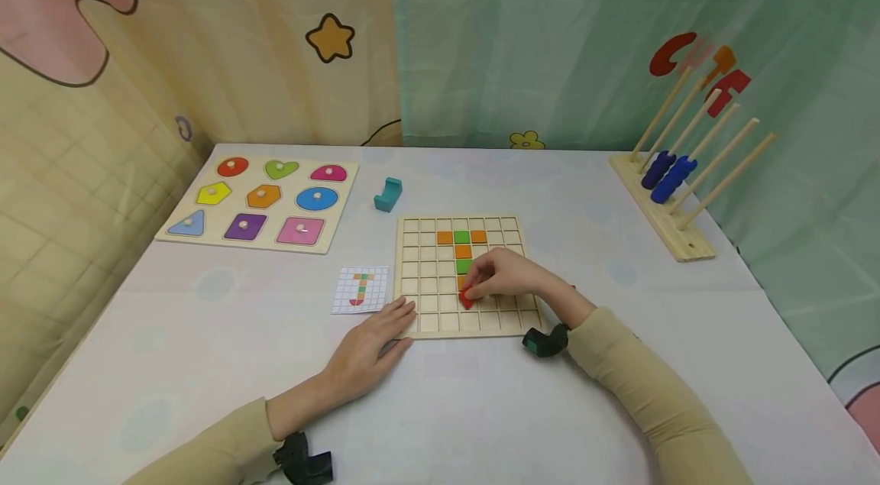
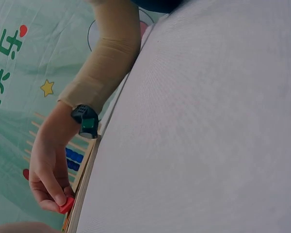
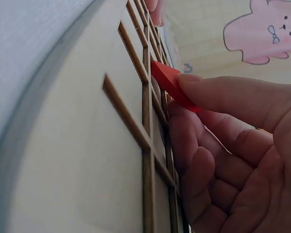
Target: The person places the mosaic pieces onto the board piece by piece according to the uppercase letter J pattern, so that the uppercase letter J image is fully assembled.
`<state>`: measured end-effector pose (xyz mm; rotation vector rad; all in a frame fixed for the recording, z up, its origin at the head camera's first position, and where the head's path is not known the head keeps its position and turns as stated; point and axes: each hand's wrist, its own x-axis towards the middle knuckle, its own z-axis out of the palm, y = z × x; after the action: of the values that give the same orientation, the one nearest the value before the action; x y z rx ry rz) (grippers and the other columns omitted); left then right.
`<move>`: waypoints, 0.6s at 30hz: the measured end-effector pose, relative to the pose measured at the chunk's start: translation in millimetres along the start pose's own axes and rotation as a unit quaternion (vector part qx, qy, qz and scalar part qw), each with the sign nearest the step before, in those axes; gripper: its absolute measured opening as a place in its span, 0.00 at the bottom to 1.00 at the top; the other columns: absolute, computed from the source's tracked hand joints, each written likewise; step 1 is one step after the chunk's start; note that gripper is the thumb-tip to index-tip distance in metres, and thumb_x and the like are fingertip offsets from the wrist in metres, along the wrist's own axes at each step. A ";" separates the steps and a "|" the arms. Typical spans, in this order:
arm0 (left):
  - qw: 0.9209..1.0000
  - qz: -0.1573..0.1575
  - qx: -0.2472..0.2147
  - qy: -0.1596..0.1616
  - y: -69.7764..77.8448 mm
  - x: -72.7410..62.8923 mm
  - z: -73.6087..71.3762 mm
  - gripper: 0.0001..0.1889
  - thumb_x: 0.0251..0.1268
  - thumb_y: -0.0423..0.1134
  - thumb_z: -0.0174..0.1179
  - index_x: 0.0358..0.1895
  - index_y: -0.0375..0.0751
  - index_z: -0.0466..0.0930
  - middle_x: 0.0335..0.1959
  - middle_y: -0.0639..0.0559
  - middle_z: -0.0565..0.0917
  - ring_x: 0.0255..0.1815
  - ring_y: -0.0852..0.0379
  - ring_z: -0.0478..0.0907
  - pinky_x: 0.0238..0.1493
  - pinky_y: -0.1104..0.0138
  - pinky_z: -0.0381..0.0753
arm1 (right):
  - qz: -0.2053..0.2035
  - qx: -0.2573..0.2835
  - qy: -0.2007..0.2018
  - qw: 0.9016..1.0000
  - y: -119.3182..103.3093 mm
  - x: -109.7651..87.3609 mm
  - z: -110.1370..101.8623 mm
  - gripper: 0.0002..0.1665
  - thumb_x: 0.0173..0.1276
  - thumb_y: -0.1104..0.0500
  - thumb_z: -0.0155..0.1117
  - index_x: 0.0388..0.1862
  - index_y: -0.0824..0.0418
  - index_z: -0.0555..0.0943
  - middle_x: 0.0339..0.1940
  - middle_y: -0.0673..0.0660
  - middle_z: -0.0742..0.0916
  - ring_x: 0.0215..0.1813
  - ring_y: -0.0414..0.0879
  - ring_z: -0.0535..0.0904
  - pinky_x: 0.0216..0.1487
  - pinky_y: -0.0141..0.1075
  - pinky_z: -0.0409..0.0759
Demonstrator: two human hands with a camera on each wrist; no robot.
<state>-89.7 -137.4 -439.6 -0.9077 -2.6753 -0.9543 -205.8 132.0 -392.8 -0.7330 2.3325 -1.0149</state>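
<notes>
My right hand (image 1: 505,275) pinches a small red piece (image 1: 467,300) between thumb and fingers, over the wooden grid board (image 1: 481,331). The right wrist view has the red piece (image 3: 170,83) tilted, its tip against the grid slats. Orange and green squares (image 1: 464,250) sit in the grid as a short row with a column below it; the fingers partly hide the column's lower end. With its fingers extended, my left hand (image 1: 367,355) rests at the board's lower left corner. Beside the board lies a pattern card (image 1: 380,290) with a coloured J-like figure on a grid.
Back left lies a shape puzzle board (image 1: 237,240) with colourful knobbed pieces. A teal curved block (image 1: 388,195) is behind the grid board. At the right stands a wooden peg rack (image 1: 690,247) with dark blue beads (image 1: 672,179). Curtains hang behind the white table (image 1: 467,409).
</notes>
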 end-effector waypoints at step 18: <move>1.000 0.011 0.000 0.008 -1.0 -0.2 1.2 0.22 0.62 0.36 0.61 0.59 0.31 0.74 0.64 0.46 0.72 0.69 0.51 0.62 0.64 0.55 0.65 | -0.019 0.002 0.014 1.000 -3.4 -7.4 2.8 0.11 0.52 0.62 0.74 0.36 0.59 0.85 0.30 0.48 0.86 0.33 0.40 0.81 0.37 0.32 0.81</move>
<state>-90.1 -137.3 -441.2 -0.9247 -2.6462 -0.9534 -197.7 133.4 -390.3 -0.7702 2.3493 -1.0524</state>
